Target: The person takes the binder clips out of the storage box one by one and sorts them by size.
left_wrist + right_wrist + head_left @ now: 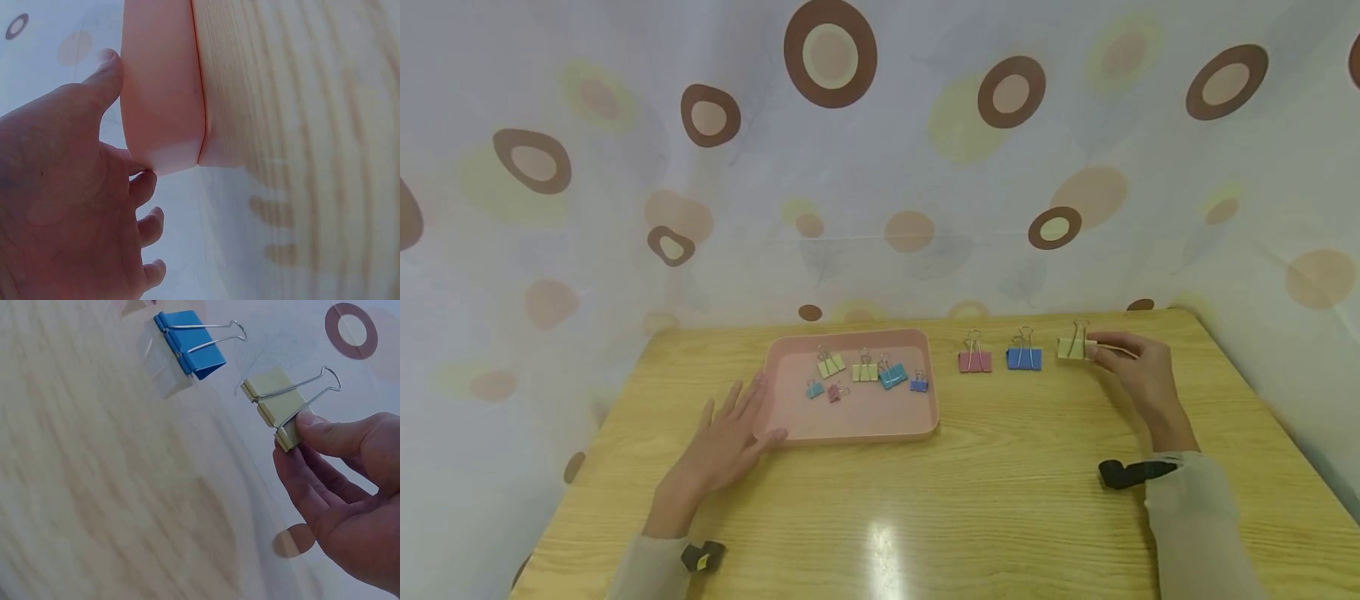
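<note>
Hands [721, 443] [1142, 375] on tray [865, 415] and yellow clip [278, 407]

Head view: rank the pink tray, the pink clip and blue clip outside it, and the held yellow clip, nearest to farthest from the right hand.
1. Yellow clip: pinched in the right hand.
2. Blue clip: on the table, left of the yellow one.
3. Pink clip: left of the blue one.
4. Pink tray: farthest left.
</note>
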{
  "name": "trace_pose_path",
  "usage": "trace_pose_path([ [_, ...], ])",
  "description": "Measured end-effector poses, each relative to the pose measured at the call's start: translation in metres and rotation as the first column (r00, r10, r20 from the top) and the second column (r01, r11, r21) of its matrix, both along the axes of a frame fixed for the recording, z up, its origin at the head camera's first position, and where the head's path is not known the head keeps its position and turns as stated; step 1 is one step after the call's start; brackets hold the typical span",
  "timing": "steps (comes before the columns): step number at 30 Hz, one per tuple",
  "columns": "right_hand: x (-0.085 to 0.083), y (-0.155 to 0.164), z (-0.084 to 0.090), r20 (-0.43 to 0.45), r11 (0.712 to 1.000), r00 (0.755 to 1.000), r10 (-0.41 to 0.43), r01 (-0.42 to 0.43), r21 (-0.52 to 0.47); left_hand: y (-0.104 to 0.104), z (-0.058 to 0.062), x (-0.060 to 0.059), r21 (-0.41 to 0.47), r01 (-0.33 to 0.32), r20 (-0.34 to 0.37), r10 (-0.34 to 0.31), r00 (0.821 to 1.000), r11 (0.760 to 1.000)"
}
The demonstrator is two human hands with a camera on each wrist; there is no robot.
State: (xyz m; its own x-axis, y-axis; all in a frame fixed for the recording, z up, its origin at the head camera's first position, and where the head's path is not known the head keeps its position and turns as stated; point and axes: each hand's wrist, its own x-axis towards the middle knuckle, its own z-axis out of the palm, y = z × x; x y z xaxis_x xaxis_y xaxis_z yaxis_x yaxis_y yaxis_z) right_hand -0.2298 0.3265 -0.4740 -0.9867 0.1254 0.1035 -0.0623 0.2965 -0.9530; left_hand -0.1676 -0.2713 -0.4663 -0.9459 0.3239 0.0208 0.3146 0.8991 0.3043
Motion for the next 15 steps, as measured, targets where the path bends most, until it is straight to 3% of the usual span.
trace_pose_path([
  [7,-0.003,0.003,-0.009,0.066,0.983,0.996,-0.053,0.041,0.179,-0.001,0.000,0.001,0.006,-0.003,-0.008,0.003,1.000,1.000],
  [15,-0.008,0.005,-0.014,0.096,0.974,0.993,-0.068,0.045,0.222,0.000,0.000,0.000,-0.003,0.000,-0.013,0.000,1.000,1.000],
])
